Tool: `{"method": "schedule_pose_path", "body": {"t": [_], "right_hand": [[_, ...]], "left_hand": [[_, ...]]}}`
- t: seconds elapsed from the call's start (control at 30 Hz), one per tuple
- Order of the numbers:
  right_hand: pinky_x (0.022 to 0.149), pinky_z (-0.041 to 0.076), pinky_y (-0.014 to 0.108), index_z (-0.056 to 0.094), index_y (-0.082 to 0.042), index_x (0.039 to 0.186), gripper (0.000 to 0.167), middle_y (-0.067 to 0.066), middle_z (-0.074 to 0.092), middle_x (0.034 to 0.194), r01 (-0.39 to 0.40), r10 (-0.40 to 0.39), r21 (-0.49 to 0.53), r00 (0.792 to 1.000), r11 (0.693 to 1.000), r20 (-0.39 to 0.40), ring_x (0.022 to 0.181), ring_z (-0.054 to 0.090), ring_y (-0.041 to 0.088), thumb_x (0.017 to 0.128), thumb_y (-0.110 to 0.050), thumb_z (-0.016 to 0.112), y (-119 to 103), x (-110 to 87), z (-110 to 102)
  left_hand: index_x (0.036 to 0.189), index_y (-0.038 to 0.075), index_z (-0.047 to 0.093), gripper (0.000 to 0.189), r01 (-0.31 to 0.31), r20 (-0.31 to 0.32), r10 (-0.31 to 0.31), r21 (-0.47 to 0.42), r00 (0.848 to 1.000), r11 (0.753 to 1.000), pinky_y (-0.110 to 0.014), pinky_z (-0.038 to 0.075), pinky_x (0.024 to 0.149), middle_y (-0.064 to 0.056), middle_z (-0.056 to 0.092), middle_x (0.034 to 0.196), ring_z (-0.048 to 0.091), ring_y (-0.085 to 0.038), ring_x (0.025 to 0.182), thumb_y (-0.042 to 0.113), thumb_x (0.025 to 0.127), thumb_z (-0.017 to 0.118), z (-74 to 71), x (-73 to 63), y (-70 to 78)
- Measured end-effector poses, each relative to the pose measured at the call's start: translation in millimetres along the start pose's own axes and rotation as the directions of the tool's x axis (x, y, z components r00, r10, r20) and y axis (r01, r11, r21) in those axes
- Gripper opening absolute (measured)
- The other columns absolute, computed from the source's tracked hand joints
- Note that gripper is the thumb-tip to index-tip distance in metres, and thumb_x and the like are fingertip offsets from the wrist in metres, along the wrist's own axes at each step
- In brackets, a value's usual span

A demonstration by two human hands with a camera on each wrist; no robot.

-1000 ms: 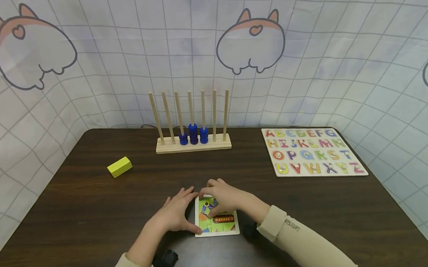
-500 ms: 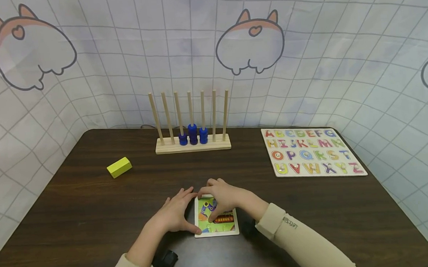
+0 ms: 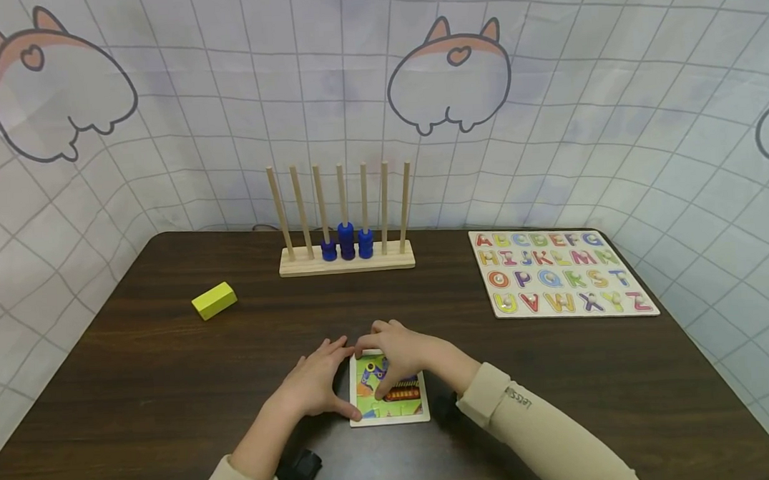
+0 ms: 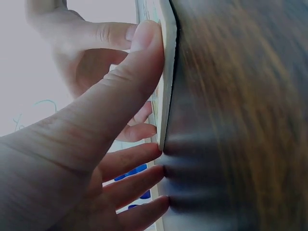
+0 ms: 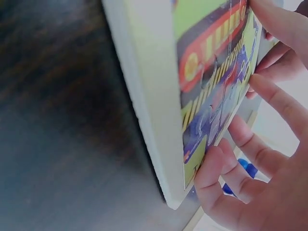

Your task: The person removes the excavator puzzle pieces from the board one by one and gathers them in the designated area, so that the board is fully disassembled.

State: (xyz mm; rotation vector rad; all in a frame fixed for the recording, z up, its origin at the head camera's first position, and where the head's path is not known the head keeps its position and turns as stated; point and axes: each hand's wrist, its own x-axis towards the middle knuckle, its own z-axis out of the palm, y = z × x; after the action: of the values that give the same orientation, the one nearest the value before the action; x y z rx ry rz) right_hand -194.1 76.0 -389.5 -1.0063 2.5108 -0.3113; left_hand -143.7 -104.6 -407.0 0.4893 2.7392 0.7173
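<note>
A small jigsaw puzzle in a pale frame lies on the table, its picture a colourful vehicle on green. In the head view my left hand spans its left edge with fingers extended. The left wrist view has the thumb pressing on the frame's rim, while several fingertips touch the table beside it. My right hand arches over the upper part of the puzzle, thumb and index finger touching the picture. Its other fingers bend down along the far edge. The hand hides the picture's upper right.
A wooden bead stand with upright pegs and blue beads stands at the back. A yellow block lies at the left. On the right lies an alphabet board filled with letters. A patterned curtain rises behind the dark table.
</note>
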Motion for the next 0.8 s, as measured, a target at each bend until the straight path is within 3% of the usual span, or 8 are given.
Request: {"method": "schedule_pose_path", "body": {"t": [0.4,0.63,0.8], "right_hand": [[0.081,0.044,0.034,0.057,-0.024,0.118,0.062,0.000,0.046,0.110,-0.009,0.008,0.027,1.000,1.000,0.016,0.099,0.039,0.019,0.063,-0.032,0.084,-4.5,-0.3,-4.1],[0.078,0.045,0.032,0.057,-0.026,0.115,0.061,-0.002,0.042,0.108,-0.039,0.038,0.046,0.999,0.998,0.022,0.098,0.036,0.019,0.061,-0.030,0.085,-4.6,3.5,-1.9],[0.077,0.045,0.032,0.055,-0.027,0.113,0.060,-0.002,0.038,0.107,-0.063,0.061,0.065,0.998,0.996,0.032,0.099,0.034,0.019,0.061,-0.029,0.085,-3.6,6.0,-0.2]], "left_hand": [[0.132,0.007,0.048,0.094,0.010,0.003,-0.010,0.002,1.000,1.000,-0.066,0.022,0.095,-0.014,0.033,0.144,0.024,-0.036,0.133,0.043,0.053,0.086,-0.5,-0.2,1.2],[0.131,0.006,0.050,0.083,0.011,0.003,-0.011,-0.006,1.000,1.000,-0.068,0.022,0.094,-0.016,0.033,0.143,0.024,-0.039,0.132,0.048,0.065,0.078,-0.7,1.0,1.0],[0.130,0.008,0.051,0.071,0.024,-0.005,-0.024,0.003,1.000,1.000,-0.068,0.022,0.094,-0.015,0.034,0.143,0.025,-0.038,0.132,0.042,0.072,0.075,0.5,3.4,0.8]]}}
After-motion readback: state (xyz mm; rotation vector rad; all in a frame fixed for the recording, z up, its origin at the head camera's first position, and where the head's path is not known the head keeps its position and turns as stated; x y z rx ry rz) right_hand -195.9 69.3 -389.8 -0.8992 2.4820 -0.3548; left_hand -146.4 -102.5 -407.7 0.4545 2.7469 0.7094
